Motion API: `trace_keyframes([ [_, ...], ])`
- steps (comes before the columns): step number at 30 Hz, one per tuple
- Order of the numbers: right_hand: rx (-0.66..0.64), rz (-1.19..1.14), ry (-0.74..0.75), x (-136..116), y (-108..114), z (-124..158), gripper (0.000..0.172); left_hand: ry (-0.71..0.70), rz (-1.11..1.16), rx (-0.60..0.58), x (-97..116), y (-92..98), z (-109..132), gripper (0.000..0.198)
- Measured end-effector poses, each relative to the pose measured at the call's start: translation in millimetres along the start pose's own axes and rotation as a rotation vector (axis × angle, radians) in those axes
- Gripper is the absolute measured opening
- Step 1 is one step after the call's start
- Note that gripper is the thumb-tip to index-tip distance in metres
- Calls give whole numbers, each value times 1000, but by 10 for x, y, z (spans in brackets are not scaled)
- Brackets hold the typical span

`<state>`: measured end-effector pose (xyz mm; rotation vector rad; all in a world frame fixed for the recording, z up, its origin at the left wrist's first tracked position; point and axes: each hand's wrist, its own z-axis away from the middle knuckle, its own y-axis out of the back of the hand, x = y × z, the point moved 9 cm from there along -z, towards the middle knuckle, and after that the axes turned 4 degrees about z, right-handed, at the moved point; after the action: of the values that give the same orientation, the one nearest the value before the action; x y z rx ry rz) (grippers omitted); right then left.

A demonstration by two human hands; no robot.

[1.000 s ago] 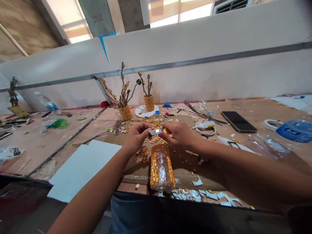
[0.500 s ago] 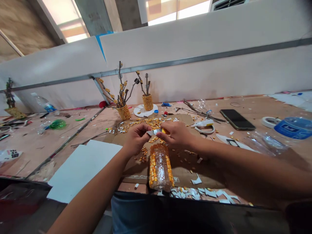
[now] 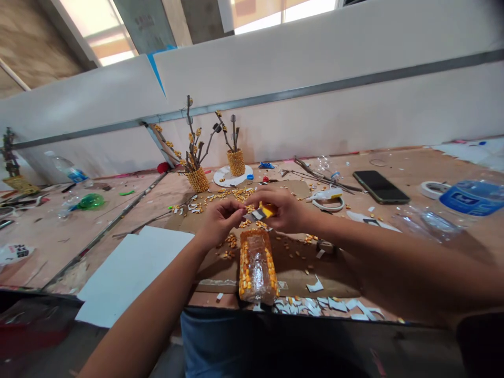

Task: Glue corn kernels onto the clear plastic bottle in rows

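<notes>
My right hand (image 3: 286, 210) is closed around a yellow-handled utility knife (image 3: 269, 211), its grey blade pointing left towards my other hand. The right index finger reaches over to the left fingertips. My left hand (image 3: 219, 223) is pinched, and whatever sits between its thumb and finger is too small to make out. Just below both hands a clear plastic bottle (image 3: 258, 268) lies on its side, with rows of corn kernels stuck along both sides and a bare shiny strip between them. Loose corn kernels (image 3: 231, 241) are scattered on the cardboard (image 3: 334, 273) around it.
Two corn-covered pots with twigs (image 3: 197, 180) (image 3: 236, 163) stand at the back. White sheets (image 3: 137, 268) lie at left. A glue bottle (image 3: 326, 194), a phone (image 3: 381, 187), a tape roll (image 3: 433, 190) and plastic bottle pieces (image 3: 474, 198) lie at right. Paper scraps (image 3: 315, 306) line the front edge.
My right hand has turned, its index finger now stretched to the left fingertips, and more of the knife's yellow handle shows. The bottle stays put; the camera view has shifted slightly.
</notes>
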<state>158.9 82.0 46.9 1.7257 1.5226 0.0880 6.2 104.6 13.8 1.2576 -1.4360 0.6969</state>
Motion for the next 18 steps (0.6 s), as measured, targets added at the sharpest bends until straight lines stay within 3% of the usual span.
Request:
trace_keyframes([
  [2,-33,0,110,-91,-28,10,30,6,-10,-15,-6,-17,-6,40],
  [5,-65,69,142,-79,-42,20,32,10,-15,-35,-9,-63,-6,44],
  [9,-153,113,53,-19,-58,-22,34,8,-13,-53,-27,-96,-11,45],
  [12,-266,29,-105,98,-40,-63,18,18,-17,-82,-23,-44,-22,44],
  [14,-366,-34,-166,167,-29,-56,4,62,-50,-185,-29,-42,-15,50],
  [18,-551,-130,-214,253,-49,40,14,173,-201,-587,-98,-204,126,61],
])
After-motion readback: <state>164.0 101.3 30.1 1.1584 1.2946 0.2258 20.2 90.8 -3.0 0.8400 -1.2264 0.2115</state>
